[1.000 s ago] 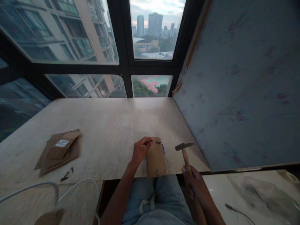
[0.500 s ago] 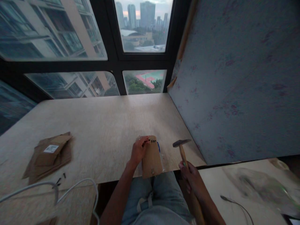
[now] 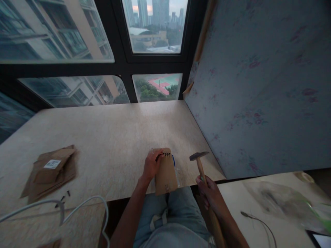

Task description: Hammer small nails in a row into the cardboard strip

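Note:
My left hand rests at the top left of a brown cardboard piece, its fingers pinched on a slim dark nail, partly hidden by the fingertips. Beside those fingers, a short row of dark nails stands along the cardboard's upper end. The cardboard's lower end reaches the table's front edge. Clear plastic and something blue show at its right side. Closed around the wooden handle of a hammer, my right hand stays right of the cardboard. The hammer's metal head is raised, apart from the nails.
Flat brown paper packages, one with a white label, lie on the pale wooden table at left. Several dark nails are scattered near a white cable. A flowered panel borders the right side; a thin cable lies beyond it.
The camera view has shifted slightly. My left hand keeps its place on the cardboard, and the hammer in my right hand stays raised in nearly the same position.

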### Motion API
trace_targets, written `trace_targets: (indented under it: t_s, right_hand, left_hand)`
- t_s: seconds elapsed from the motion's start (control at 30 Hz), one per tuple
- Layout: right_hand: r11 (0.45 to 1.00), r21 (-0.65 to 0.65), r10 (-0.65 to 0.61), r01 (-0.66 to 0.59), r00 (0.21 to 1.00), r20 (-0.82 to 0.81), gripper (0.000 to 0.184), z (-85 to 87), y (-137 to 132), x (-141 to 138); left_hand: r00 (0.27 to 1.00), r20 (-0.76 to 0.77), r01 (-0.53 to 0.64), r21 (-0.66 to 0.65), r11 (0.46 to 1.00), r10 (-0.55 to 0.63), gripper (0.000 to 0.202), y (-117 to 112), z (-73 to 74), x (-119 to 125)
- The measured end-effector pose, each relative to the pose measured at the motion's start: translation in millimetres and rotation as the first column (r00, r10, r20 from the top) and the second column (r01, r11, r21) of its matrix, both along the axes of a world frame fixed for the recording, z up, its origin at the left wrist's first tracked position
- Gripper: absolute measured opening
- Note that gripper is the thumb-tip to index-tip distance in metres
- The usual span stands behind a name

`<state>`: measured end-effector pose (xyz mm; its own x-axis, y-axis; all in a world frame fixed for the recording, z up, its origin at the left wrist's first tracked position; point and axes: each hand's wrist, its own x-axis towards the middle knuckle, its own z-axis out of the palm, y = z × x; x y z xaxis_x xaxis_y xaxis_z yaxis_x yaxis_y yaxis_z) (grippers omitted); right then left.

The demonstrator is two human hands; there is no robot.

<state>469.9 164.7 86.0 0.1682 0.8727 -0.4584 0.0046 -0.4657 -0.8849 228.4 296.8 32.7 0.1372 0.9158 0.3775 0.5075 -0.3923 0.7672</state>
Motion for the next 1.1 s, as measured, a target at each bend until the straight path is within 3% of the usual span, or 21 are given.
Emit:
trace_targets:
  t_s: [0.3,0.6,0.73,0.83,1.0,1.1]
  right_hand:
    - [1.000,0.012,0.005,-0.005,1.000,0.002,0.044,5.2,1.0,-1.6]
    - [0.997,0.057,0.060,-0.060,0.998,-0.003,0.043,34.3,7.1,-12.5]
    - [0.970,0.133,0.204,-0.201,0.979,-0.008,0.041,51.9,12.9,-17.9]
    - [0.918,0.200,0.329,-0.344,0.939,0.103,0.040,59.7,23.4,-23.8]
    - [0.838,0.223,0.437,-0.498,0.857,0.272,0.038,54.9,41.7,-34.0]
    - [0.827,0.232,0.452,-0.512,0.851,0.269,0.038,51.6,45.5,-37.9]
  left_hand:
    - [0.997,-0.071,-0.013,0.066,0.998,0.017,0.023,-2.3,-0.9,0.1]
    - [0.992,-0.124,0.009,0.088,0.996,0.002,0.022,-2.4,-0.6,-0.4]
    - [0.992,-0.125,0.001,0.072,0.997,0.009,0.023,-2.5,2.0,-0.4]
    - [0.993,-0.117,0.000,0.064,0.998,0.007,0.026,-3.3,5.0,0.2]
    - [0.995,-0.095,0.005,0.049,0.999,0.000,0.027,-4.4,6.6,1.1]
    - [0.997,-0.079,0.002,0.046,0.999,0.002,0.026,-4.2,4.8,0.9]
